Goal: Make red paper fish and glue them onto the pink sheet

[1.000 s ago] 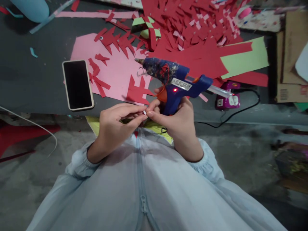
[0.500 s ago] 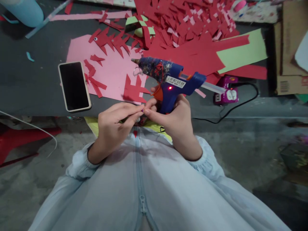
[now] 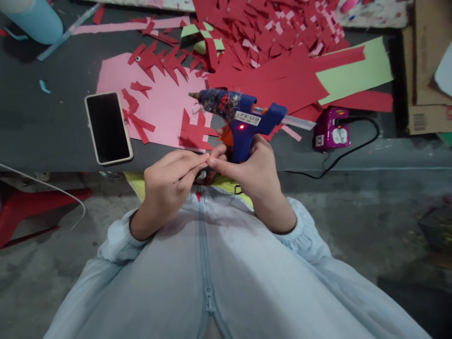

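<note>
A blue hot glue gun point(image 3: 243, 120) rests in my right hand point(image 3: 259, 172), its nozzle pointing left and a red light lit on its side. A clear glue stick point(image 3: 300, 123) sticks out of its back. The thumb and forefinger of that hand meet the fingertips of my left hand point(image 3: 171, 181), which are pinched together. Between the fingertips shows a tiny purplish bit, too small to name. Just beyond the hands, cut red paper pieces point(image 3: 192, 132) lie on a pink paper sheet point(image 3: 158, 108).
A phone point(image 3: 108, 127) lies left of the pink sheet. To the right sits a purple power box point(image 3: 332, 129) with a black cable. Red paper scraps point(image 3: 282, 37) are heaped at the back, near green paper point(image 3: 356, 75). Cardboard point(image 3: 431, 61) stands far right, a blue bottle point(image 3: 37, 21) far left.
The glue gun has shifted slightly left in my right hand's grip, its glue stick now away from the purple box. My fingertips stay together, moved slightly left.
</note>
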`<action>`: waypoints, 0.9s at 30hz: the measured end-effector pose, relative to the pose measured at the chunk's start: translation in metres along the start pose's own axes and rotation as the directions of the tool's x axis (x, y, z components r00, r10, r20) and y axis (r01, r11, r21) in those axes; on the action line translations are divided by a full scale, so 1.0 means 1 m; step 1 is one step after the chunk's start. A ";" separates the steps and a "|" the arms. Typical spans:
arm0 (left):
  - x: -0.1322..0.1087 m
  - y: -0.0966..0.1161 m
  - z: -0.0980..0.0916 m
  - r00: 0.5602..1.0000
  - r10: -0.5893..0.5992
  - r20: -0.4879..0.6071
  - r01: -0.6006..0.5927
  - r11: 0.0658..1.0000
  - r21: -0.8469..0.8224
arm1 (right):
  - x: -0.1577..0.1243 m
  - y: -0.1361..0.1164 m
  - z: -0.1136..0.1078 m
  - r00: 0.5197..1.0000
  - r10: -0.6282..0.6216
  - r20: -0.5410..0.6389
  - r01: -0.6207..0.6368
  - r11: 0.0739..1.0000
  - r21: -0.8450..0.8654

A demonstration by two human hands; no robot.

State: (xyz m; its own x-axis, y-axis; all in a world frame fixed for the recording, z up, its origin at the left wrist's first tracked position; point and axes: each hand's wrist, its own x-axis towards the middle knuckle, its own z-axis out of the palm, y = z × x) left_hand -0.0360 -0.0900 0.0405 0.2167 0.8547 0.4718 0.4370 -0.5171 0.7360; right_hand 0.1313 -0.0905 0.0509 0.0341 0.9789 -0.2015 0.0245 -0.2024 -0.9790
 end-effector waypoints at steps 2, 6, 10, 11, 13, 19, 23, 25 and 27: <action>-0.001 0.000 0.000 1.000 0.005 0.013 -0.005 0.999 0.038 | 0.001 -0.001 0.000 1.000 0.009 0.002 -0.009 1.000 0.011; -0.002 -0.002 0.001 0.999 0.031 0.037 -0.033 0.997 0.072 | 0.002 -0.003 0.002 1.000 0.021 -0.001 -0.021 1.000 0.005; -0.002 -0.004 0.004 0.999 0.040 0.032 -0.042 0.998 0.044 | 0.002 -0.003 0.002 0.999 0.038 -0.026 -0.038 0.999 -0.009; -0.002 -0.005 0.004 0.999 0.037 0.025 -0.037 0.999 0.032 | 0.002 -0.003 0.001 0.999 0.040 -0.024 -0.041 0.999 -0.013; -0.001 -0.005 0.004 1.000 0.024 0.007 -0.024 1.000 0.004 | 0.002 -0.003 -0.001 0.999 0.040 -0.016 -0.040 0.999 -0.030; 0.001 -0.004 0.003 0.999 0.032 -0.013 -0.032 0.999 -0.014 | 0.004 -0.005 -0.005 0.999 0.021 0.024 -0.020 0.999 -0.043; 0.001 -0.003 0.003 0.999 0.033 -0.024 -0.034 0.999 -0.032 | 0.005 -0.005 -0.006 0.998 0.026 0.054 -0.027 1.000 0.006; 0.001 -0.003 0.003 1.000 0.019 -0.017 -0.020 0.999 -0.036 | 0.005 -0.005 -0.006 0.998 0.026 0.065 -0.028 0.999 0.025; 0.002 -0.002 0.003 1.000 0.002 -0.015 -0.002 1.000 -0.025 | 0.006 -0.005 -0.006 0.997 0.025 0.073 -0.028 0.999 0.039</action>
State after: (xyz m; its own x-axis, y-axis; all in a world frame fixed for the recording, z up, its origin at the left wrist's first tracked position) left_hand -0.0335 -0.0873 0.0385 0.2047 0.8529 0.4803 0.4147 -0.5200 0.7467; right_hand 0.1373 -0.0842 0.0550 -0.0383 0.9730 -0.2275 -0.0150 -0.2282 -0.9735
